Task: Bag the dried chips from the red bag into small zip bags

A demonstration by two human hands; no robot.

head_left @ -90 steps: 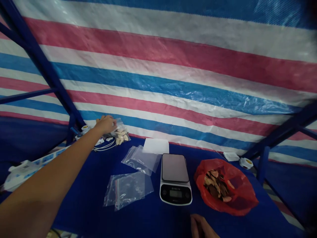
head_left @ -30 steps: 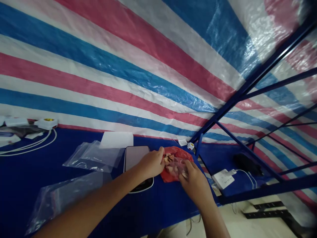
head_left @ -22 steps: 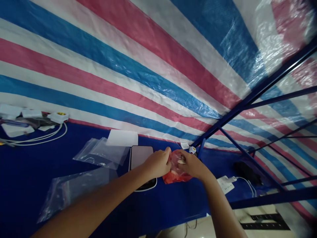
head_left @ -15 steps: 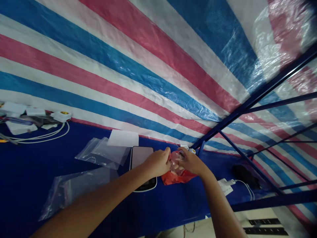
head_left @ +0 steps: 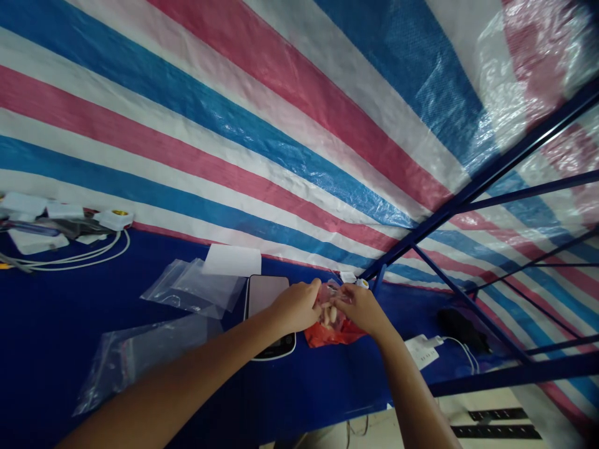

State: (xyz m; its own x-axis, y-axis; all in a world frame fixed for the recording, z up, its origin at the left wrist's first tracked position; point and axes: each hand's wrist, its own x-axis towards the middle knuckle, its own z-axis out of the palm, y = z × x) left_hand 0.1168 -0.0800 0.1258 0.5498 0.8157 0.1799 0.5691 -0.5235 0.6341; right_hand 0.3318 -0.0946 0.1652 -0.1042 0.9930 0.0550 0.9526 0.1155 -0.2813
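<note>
A small clear plastic bag (head_left: 332,294) with pale, oval pieces like peanuts (head_left: 330,313) inside is between my hands, above a red plastic bag (head_left: 325,337). My left hand (head_left: 298,305) is closed, pinching the clear bag's left side. On its right side, my right hand (head_left: 361,307) grips the bag near the top with bent fingers. Partly covered by my left hand and forearm is a flat kitchen scale (head_left: 269,290) with a black edge.
Clear zip bags (head_left: 187,288) and a larger clear bag (head_left: 110,362) lie left on the blue tabletop (head_left: 327,386). Behind them is white paper (head_left: 233,260). Cables and white boxes (head_left: 35,240) sit far left. A power strip (head_left: 423,351) and metal frame (head_left: 416,237) are right.
My right hand has shifted slightly left and down, closing its fingers nearer the clear bag's top. More of the pale pieces show now. My left hand stays nearly still.
</note>
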